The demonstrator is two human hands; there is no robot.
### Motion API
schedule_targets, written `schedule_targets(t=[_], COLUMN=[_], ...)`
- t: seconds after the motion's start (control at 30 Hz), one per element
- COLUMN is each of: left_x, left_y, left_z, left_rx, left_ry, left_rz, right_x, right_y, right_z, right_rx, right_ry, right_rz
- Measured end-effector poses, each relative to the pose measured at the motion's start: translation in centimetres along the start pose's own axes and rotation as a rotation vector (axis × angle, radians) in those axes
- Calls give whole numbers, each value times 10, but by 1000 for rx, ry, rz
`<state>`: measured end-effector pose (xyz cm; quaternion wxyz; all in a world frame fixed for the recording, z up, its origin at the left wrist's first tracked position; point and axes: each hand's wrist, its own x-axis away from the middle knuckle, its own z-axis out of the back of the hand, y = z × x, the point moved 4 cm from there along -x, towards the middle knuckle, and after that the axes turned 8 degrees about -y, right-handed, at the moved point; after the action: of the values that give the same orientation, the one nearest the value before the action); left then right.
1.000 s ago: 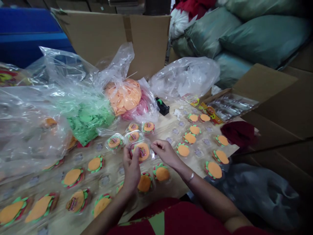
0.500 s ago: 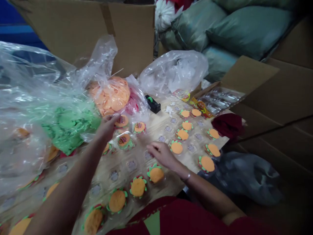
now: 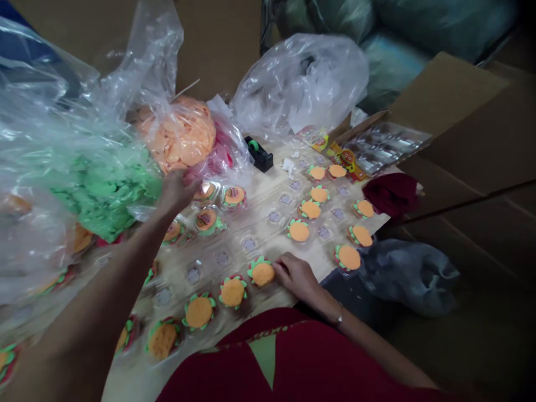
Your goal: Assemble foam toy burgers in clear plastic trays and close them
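My left hand (image 3: 178,191) reaches to the front of the clear bag of orange foam rounds (image 3: 184,134), beside a packed toy burger (image 3: 205,191). Its fingertips are smeared and partly hidden, so I cannot tell what they hold. Low over the table's front edge, my right hand (image 3: 295,275) has its fingers curled closed, next to a toy burger (image 3: 262,272) with an orange top and green frill. Whether anything is in those fingers is hidden. Several more such burgers sit in clear plastic trays in rows, among cups holding small greyish pieces (image 3: 194,272).
Green foam pieces (image 3: 104,192) lie in a clear bag at left. Further back are a black tape dispenser (image 3: 258,154) and a clear bag of white pieces (image 3: 305,84). An open carton (image 3: 444,106) of clear trays stands right, near a dark red cloth (image 3: 391,194) and a grey bag (image 3: 410,276).
My right hand has moved right and toward me, from over the trays to beside a front-row burger. My left hand has shifted from a packed burger toward the orange rounds' bag. The view has tilted down.
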<state>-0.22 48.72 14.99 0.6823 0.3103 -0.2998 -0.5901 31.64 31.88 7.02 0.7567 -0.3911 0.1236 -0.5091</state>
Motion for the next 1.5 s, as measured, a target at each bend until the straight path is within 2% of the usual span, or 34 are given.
schedule_targets(t=[0.03, 0.07, 0.1, 0.17, 0.2, 0.23, 0.27, 0.33, 0.47, 0.6, 0.67, 0.8, 0.87, 0.93, 1.03, 1.1, 1.17, 1.23, 1.33, 1.43, 1.5], left_x=[23, 50, 79, 137, 163, 186, 204, 227, 243, 253, 259, 266, 269, 272, 280, 289, 298, 306, 316, 322, 325], left_y=[15, 27, 37, 47, 47, 43, 37, 23, 11, 26, 37, 45, 43, 40, 36, 35, 36, 38, 35, 28, 26], left_z=[3, 2, -5, -25, -37, -46, -54, -65, -83, -116, -131, -138, -135, -133, -131, -130, -128, -125, -123, -125, -125], left_rx=[-76, -109, -120, -76, -41, 10, 60, 165, 411, 928, 1126, 1208, 1204, 1211, 1203, 1180, 1193, 1248, 1340, 1404, 1305], left_ry=[110, 146, 100, -87, -198, -259, -294, -293, -305, -423, -453, -367, -357, -391, -474, -509, -530, -561, -644, -728, -805], left_rz=[-88, -141, -166, -179, -160, -119, -66, 50, 199, 378, 407, 392, 394, 405, 450, 521, 589, 613, 611, 626, 603], right_x=[-1, -2, -4, -8, -9, -9, -8, -2, 22, 45, 54, 66, 63, 52, 29, 23, 33, 53, 82, 93, 92], right_y=[1, 3, 6, 14, 17, 20, 22, 24, 17, -11, -27, -44, -46, -44, -45, -54, -68, -82, -83, -65, -50], right_z=[-5, -9, -13, -17, -18, -19, -19, -16, 3, 16, 15, 9, 5, 5, 7, 13, 21, 23, 14, -1, -12], right_rx=[-4, -12, -23, -43, -50, -59, -76, -155, -332, -365, -324, -198, -242, -467, -909, -1003, -869, -627, -353, -298, -392], right_ry=[-16, -33, -56, -113, -129, -133, -127, -94, 45, 73, 96, 258, 294, 252, -3, -172, -275, -341, -351, -274, -197], right_rz=[-32, -62, -85, -95, -86, -73, -56, -21, 3, 39, 43, 3, 10, 22, 31, 126, 321, 518, 679, 672, 548])
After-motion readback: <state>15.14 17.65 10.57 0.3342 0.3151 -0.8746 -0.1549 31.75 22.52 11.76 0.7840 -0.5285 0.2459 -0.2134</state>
